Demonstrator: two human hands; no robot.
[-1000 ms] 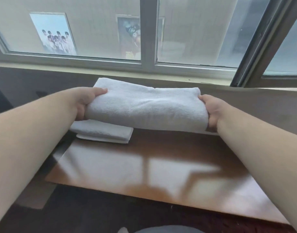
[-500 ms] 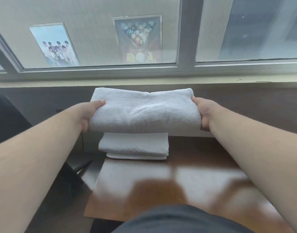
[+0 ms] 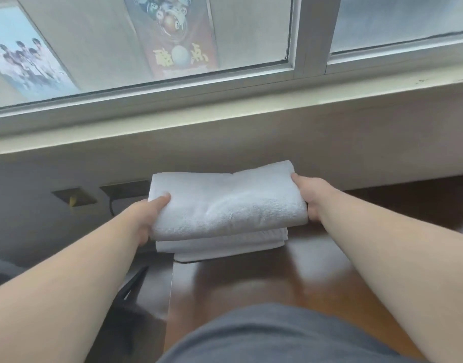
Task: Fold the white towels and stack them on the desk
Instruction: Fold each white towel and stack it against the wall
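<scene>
Head view. Your left hand (image 3: pixel 149 216) and right hand (image 3: pixel 310 199) grip the two short ends of a folded white towel (image 3: pixel 225 203), thumbs lying on its top face and the remaining fingers curled out of sight beneath. The towel is a thick, soft oblong of plain terry cloth, its near long edge rounded by the fold and a shallow crease running across the middle (no stitching or label can be seen). It sits directly above a stack of folded towels (image 3: pixel 222 243) at the far left corner of the glossy brown desk (image 3: pixel 251 279); the held towel appears to touch the stack, though the contact line is hidden by its own bulk. The stack shows at least two layers, the lowest jutting slightly toward you. Behind runs a pale window sill (image 3: pixel 225 119), and through the glass two posters (image 3: pixel 172 35) hang on a far wall.
</scene>
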